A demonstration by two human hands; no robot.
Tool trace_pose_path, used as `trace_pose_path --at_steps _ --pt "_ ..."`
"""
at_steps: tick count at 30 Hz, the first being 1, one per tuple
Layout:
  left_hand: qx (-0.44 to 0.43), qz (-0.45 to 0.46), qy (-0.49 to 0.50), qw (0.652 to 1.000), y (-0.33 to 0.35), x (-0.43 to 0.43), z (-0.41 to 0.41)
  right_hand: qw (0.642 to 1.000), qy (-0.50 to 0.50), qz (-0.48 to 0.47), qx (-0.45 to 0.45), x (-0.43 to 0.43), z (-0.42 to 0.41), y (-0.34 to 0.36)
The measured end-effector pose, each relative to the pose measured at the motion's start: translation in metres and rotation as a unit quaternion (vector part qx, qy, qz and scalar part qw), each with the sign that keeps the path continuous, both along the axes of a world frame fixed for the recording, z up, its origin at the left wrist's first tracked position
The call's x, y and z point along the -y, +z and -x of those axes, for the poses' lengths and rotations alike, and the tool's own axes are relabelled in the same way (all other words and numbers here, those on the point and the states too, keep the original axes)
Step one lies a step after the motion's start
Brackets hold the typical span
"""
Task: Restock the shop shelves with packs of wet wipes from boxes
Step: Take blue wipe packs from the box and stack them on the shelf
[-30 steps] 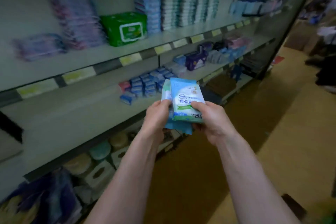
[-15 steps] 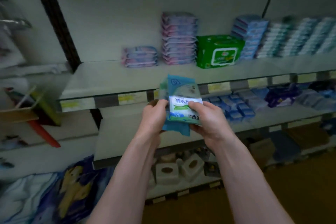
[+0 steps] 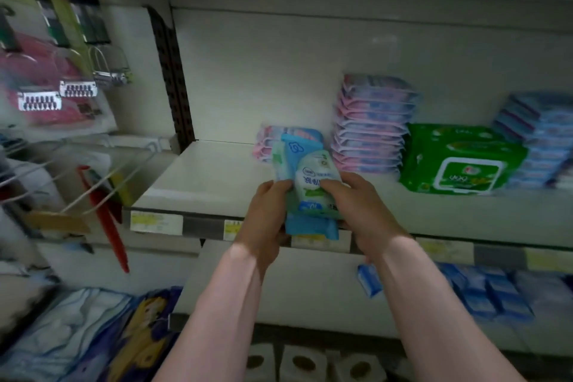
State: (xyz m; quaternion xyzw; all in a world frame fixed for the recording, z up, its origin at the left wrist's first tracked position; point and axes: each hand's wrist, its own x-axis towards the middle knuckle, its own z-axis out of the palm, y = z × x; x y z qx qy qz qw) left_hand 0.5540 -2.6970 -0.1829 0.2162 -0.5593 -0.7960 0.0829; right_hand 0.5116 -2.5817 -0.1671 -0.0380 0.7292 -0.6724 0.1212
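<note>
Wet wipes packs (image 3: pixel 311 192) clamped between my left hand (image 3: pixel 263 223) and right hand (image 3: pixel 361 208), at the shelf (image 3: pixel 214 183) edge; I'd slide them level onto bare space.

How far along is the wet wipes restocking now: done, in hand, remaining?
Done: a tall stack of pink-and-blue soft packs and a green wipes pack lie on the white upper shelf. In hand: left hand and right hand grip a bundle of blue-and-white wipe packs. Left: placing them; the shelf's left part has room.
</note>
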Motion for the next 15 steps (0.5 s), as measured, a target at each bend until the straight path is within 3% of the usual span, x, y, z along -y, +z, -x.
trace_pose_path --at_steps 9,15 --pt "0.008 -0.043 0.024 0.999 -0.004 0.027 0.027 0.99 0.13 -0.043 0.029 0.025 0.051 0.002" --pt "0.017 -0.078 0.024 0.997 -0.01 0.053 0.043 0.978 0.189 -0.09 -0.023 0.051 0.074 0.003"
